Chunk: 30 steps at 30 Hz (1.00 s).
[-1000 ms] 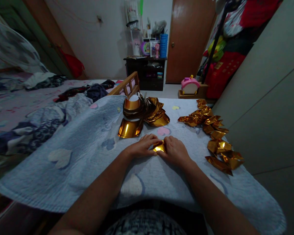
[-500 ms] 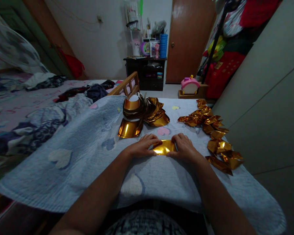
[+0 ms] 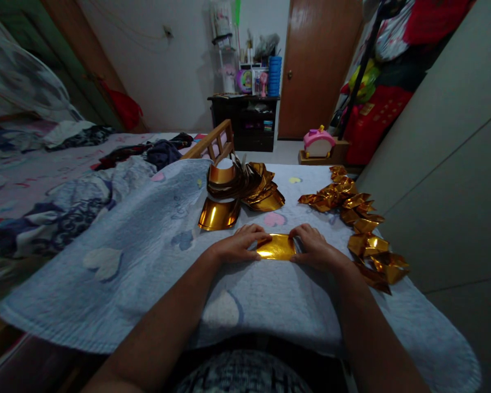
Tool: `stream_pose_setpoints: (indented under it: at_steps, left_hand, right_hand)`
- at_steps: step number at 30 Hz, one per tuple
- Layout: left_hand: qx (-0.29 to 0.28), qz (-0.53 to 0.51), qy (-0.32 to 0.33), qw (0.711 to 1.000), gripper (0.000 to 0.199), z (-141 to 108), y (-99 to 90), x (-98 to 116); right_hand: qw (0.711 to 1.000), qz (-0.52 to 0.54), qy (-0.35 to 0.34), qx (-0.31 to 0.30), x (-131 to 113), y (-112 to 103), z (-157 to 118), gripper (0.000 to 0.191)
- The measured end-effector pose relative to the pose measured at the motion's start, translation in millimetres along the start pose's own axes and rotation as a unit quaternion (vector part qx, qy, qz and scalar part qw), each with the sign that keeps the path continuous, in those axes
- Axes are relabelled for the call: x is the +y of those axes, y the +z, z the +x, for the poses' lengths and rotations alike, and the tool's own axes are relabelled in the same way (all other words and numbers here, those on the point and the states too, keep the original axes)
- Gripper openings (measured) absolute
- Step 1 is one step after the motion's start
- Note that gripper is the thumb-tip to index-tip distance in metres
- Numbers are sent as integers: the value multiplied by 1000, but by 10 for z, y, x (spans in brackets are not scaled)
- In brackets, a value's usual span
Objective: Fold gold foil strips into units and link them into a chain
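Note:
A folded rectangle of gold foil paper (image 3: pixel 276 247) lies flat on the cloth between my hands. Its left end is gripped by my left hand (image 3: pixel 241 244), thumb at the near edge and fingers at the far edge. My right hand (image 3: pixel 313 248) grips the right end in the same way. Beyond my left hand are a curled gold sheet (image 3: pixel 219 214) and a fanned stack of gold paper (image 3: pixel 264 188). To the right, folded gold foil pieces (image 3: pixel 368 245) lie in a winding row.
A pale blue cloth with hearts (image 3: pixel 155 295) covers the surface. A wooden rail (image 3: pixel 210 139) stands at its far left, beside a bed heaped with clothes (image 3: pixel 131 180). A pink toy (image 3: pixel 319 143) sits past the far edge, and a pale cabinet (image 3: pixel 445 164) borders the right.
My right hand has shifted slightly right along the foil paper, so more of its gold face shows. The left hand stays nearly in place. The whole view has shifted a little.

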<state>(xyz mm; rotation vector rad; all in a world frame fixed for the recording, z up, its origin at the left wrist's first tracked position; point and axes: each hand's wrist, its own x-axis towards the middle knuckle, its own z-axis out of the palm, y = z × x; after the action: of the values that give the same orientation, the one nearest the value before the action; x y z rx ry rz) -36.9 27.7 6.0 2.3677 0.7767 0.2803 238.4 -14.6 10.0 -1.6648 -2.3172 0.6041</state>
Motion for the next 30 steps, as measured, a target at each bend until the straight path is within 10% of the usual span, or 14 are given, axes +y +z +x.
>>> stream_pose_setpoints:
  at_steps: [8,17,30]
  left_hand:
    - [-7,-10,8,1000,57,-17,-16,-4]
    - [-1,-9,-16,1000,72,-14,15,19]
    - [18,10,-25,999,61,-19,51,75]
  right_hand:
    - [998,41,-44,-27,93,-72,-41,43]
    - [992,69,-71,84,-78,18,28,14]
    - [995,18,-96,-14,-346,125,66,28]
